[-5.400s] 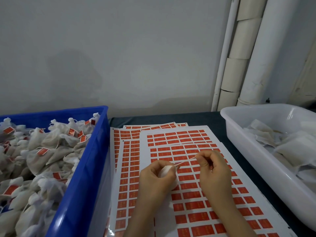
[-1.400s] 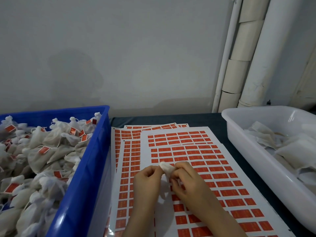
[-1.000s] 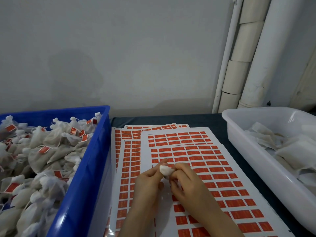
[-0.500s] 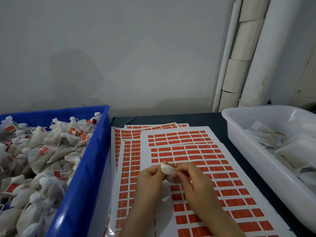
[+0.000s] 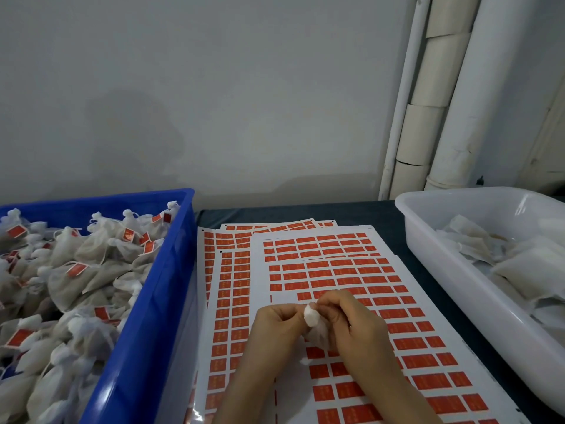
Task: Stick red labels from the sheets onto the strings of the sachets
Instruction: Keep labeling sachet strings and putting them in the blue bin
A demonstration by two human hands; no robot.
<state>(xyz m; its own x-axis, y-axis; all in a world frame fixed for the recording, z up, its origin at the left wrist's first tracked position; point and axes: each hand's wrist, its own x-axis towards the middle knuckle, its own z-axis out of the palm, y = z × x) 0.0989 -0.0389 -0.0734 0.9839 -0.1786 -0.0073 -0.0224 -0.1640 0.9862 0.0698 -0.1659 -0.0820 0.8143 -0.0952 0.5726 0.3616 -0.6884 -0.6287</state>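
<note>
White mesh sachet (image 5: 315,327) pinched by left hand (image 5: 276,324) and right hand (image 5: 354,327) above the label sheets (image 5: 336,270); its thin string, hidden here, could slip free, causing misplaced labelling.

Dim, even light — edges perhaps slightly warped.

We count two grips: left grip (image 5: 275,327), right grip (image 5: 356,327). One sachet (image 5: 312,316) between them. Two bins: one blue bin (image 5: 146,332), one white bin (image 5: 443,258). Label sheets (image 5: 324,270): at least four, overlapping. Tagged sachets (image 5: 76,270) in blue bin: dozens, beyond our counting. Flat sachets (image 5: 526,264) in white bin: several, number unclear. Three wall pipes (image 5: 461,117). One bench (image 5: 367,215).
</note>
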